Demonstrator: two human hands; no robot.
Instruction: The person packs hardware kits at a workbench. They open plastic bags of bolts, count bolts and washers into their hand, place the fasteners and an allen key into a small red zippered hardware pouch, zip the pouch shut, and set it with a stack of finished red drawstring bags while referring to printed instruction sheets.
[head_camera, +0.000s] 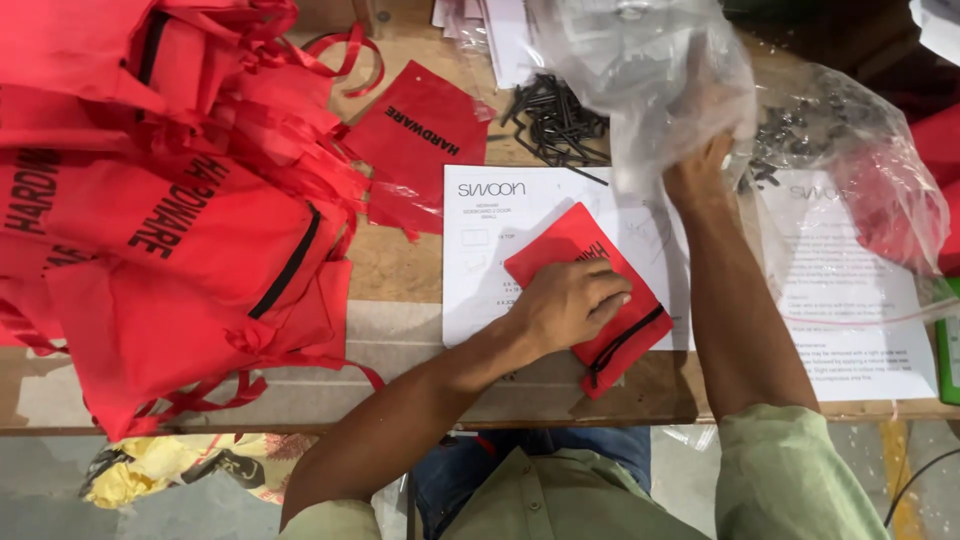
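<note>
We pressed our left hand (570, 300) flat, fingers together, on the red pouch (590, 295) lying on a paper sheet (480, 260) at the tabletop's (400, 265) centre, pinning it steady, while our right hand (700, 165) at one o'clock reached into a clear bag (650, 70), its grip hidden by the plastic, beside black screws (555, 120).

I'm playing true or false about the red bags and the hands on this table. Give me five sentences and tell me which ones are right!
1. The left hand presses on a small red zip pouch. True.
2. That pouch lies on bare wood. False: it lies on a white printed sheet.
3. The right hand reaches into a clear plastic bag. True.
4. The heap of red bags is blue. False: red.
5. Black screws lie on the table. True.
</note>
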